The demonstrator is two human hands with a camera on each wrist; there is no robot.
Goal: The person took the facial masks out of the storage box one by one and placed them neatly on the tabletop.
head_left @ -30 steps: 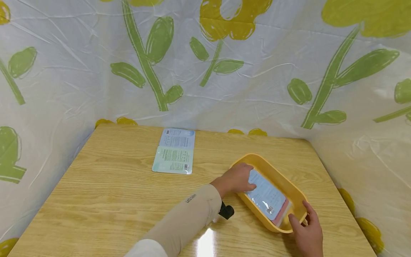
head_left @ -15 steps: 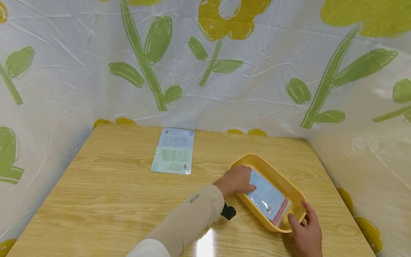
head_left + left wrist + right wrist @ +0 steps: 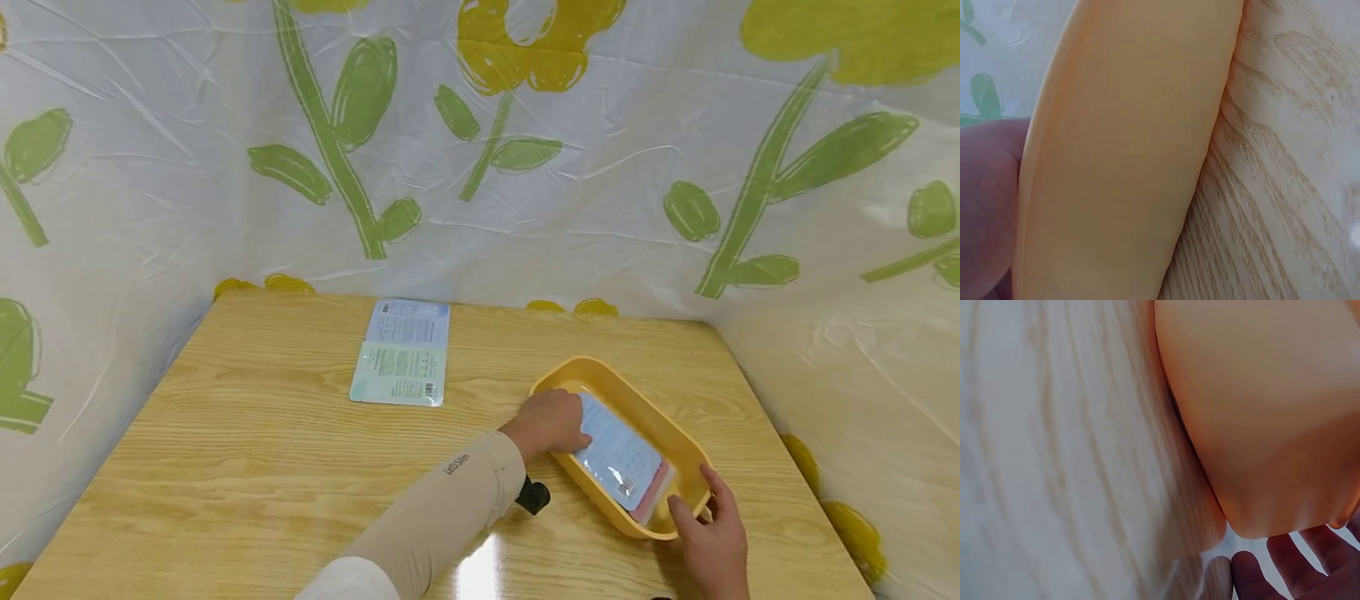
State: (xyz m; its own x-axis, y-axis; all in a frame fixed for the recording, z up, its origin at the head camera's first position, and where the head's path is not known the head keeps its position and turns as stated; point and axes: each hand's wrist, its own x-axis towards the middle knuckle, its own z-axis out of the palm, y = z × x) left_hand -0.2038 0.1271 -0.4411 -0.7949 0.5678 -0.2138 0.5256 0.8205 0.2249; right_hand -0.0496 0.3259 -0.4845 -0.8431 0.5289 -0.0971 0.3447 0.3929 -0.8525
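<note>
In the head view, a yellow oblong plastic bin (image 3: 628, 387) stands slantwise on the right side of the table. Inside it a flat light-blue glossy packet (image 3: 618, 454) lies over a pink packet (image 3: 651, 498), of which only one end shows. My left hand (image 3: 551, 421) reaches over the bin's left end and holds the blue packet there, thumb on top; its fingertips are mostly hidden. At the near right corner my right hand (image 3: 714, 533) grips the bin wall, thumb by the rim. The right wrist view shows those fingers (image 3: 1288, 562) touching the bin's outside.
Two more flat packets, one blue-lilac (image 3: 408, 322) and one green (image 3: 399, 372), lie end to end at the back of the wooden table (image 3: 300, 450). A flower-printed sheet (image 3: 585, 233) hangs behind and along both sides. A black device (image 3: 533, 496) sits at my left wrist.
The whole head view has shifted slightly, so everything sits a little farther left. Both hands keep nearly the same places at the bin, and the packets stay put.
</note>
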